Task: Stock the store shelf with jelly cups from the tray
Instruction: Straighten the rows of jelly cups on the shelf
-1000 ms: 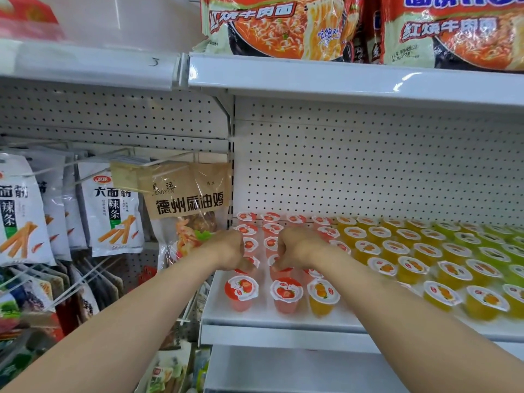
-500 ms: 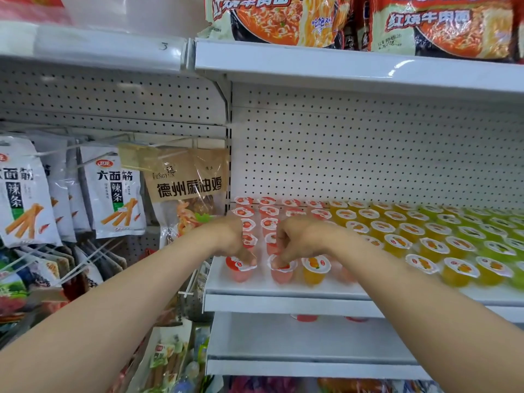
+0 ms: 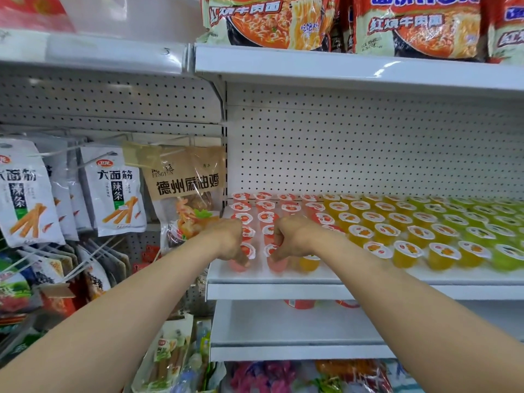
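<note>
Rows of jelly cups fill the white shelf [image 3: 368,276]: red ones [image 3: 265,207] at the left, orange ones [image 3: 405,251] in the middle, green ones [image 3: 507,256] at the right. My left hand [image 3: 229,239] reaches to the front left corner, fingers curled down round a red cup [image 3: 236,266] in the front row. Beside it, my right hand [image 3: 292,236] curls its fingers round the neighbouring red cup [image 3: 276,266]. An orange cup [image 3: 310,263] stands just right of that, partly hidden by my wrist. The tray is out of view.
Instant noodle packs [image 3: 272,21] sit on the shelf above. Snack bags [image 3: 116,191] and a brown pouch [image 3: 187,188] hang on pegs to the left. A lower shelf [image 3: 283,327] lies beneath, with more packets [image 3: 170,361] below.
Both hands have come forward from the second row of red cups to the front row and closed on the two front cups. The view has shifted slightly.
</note>
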